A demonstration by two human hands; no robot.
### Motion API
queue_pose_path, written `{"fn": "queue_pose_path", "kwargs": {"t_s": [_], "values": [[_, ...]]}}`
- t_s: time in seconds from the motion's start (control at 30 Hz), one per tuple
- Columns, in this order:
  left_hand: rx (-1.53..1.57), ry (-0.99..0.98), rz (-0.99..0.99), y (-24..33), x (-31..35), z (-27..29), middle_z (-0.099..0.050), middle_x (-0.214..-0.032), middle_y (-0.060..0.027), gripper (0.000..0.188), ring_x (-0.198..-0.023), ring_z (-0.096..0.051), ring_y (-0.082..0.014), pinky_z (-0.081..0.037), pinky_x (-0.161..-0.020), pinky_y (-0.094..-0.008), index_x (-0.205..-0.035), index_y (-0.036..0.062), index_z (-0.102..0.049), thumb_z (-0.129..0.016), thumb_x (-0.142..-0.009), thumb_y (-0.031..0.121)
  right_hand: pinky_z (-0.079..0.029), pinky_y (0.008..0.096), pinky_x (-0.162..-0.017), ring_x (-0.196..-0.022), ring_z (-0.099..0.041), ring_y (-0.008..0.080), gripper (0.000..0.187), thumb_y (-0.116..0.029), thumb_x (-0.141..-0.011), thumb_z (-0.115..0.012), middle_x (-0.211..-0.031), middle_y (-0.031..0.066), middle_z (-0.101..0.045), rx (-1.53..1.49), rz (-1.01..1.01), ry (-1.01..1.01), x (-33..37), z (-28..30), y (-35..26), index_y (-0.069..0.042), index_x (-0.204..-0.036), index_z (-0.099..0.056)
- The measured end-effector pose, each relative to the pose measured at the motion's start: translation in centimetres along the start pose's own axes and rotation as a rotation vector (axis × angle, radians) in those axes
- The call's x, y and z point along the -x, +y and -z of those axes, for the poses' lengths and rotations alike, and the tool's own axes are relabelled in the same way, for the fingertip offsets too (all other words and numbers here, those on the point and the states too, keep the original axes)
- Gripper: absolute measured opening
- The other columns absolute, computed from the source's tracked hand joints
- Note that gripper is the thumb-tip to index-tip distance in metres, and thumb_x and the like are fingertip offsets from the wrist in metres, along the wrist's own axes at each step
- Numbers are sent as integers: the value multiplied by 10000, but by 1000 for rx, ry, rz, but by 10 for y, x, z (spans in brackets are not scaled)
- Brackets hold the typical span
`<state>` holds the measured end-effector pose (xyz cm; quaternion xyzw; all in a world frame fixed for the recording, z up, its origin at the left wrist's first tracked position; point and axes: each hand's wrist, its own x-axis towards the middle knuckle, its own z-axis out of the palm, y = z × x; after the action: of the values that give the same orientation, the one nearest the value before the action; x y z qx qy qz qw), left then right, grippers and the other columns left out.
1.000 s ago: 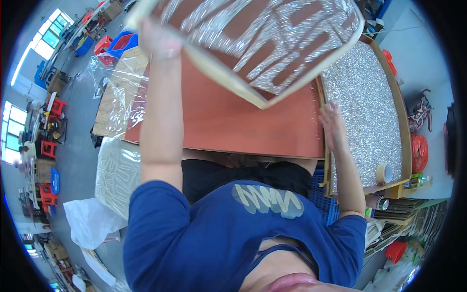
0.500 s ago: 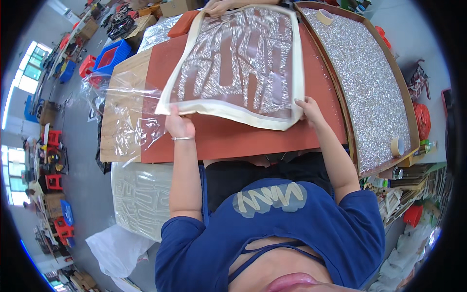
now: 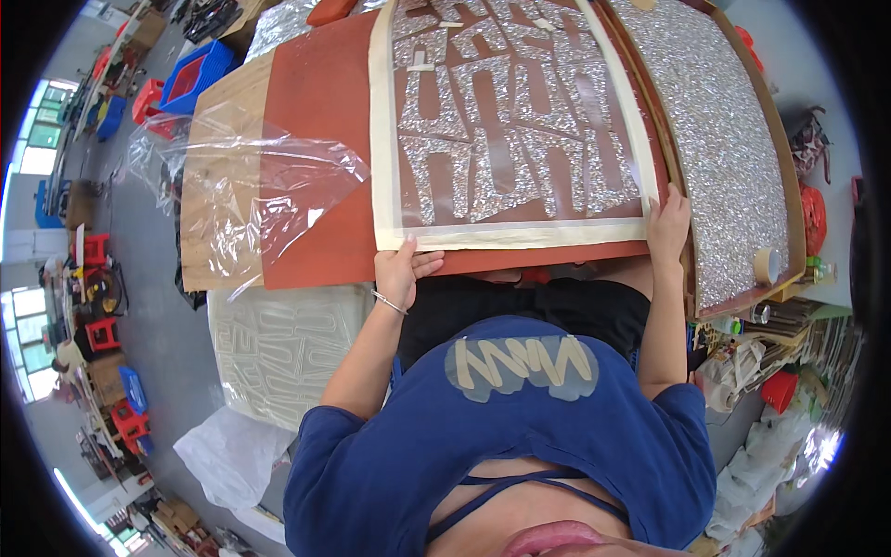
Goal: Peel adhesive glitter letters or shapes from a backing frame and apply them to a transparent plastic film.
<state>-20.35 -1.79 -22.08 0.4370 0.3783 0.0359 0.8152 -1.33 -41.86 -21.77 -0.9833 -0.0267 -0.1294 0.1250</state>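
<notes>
A clear sheet with a cream border (image 3: 510,238), carrying silvery glitter shapes, lies on a red-brown board (image 3: 320,186). The board's middle shows through between the shapes. At the near left corner, my left hand (image 3: 397,277) has its thumb on the border and its other fingers reaching right just below the edge. My right hand (image 3: 668,227) grips the near right edge, its fingertips pointing away from me. Small pale tape strips (image 3: 420,62) lie on the sheet's far part. The far end of the sheet runs out of view.
Crumpled clear film (image 3: 269,200) covers part of the board and the wooden panel (image 3: 223,167) at left. On the right stands a shallow tray of silver glitter (image 3: 742,158) with a tape roll (image 3: 766,265) in it. A pale moulded sheet (image 3: 278,343) lies low at left.
The sheet, held raised and rippled before, now lies flatter on the board and further right. Both my hands moved right with it. Another person's hand at the far edge has gone out of view.
</notes>
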Motion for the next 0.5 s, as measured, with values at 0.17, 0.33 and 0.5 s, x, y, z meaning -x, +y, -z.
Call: {"fn": "queue_pose_path", "kwargs": {"t_s": [0.17, 0.33, 0.5], "values": [[-66, 229, -264, 10, -6, 20, -608, -999, -199, 260, -812, -672, -271, -610, -618, -348, -1176, -38, -437, -486, -946, 75, -269, 517, -1077, -1327, -292, 447, 714, -189, -793, -710, -1422, 300, -286, -416, 571, 182, 13, 14, -133, 12, -1378, -354], [-227, 265, -429, -3, -9, 25, -635, -952, -153, 171, -801, -655, -179, -590, -655, -294, -1033, -50, -510, -549, -926, 78, -320, 487, -1037, -1248, -389, 411, 734, -192, -713, -737, -1353, 266, -366, -709, 999, -133, 68, -11, -239, -6, -1339, -403], [-200, 271, -562, -26, -9, 29, -649, -892, -118, 199, -781, -632, -127, -547, -672, -255, -990, -61, -561, -535, -955, 133, -453, 417, -788, -938, -553, 310, 466, -220, -709, -720, -1003, 167, -543, -628, 1150, -322, 91, -58, -291, -2, -1076, -532]]}}
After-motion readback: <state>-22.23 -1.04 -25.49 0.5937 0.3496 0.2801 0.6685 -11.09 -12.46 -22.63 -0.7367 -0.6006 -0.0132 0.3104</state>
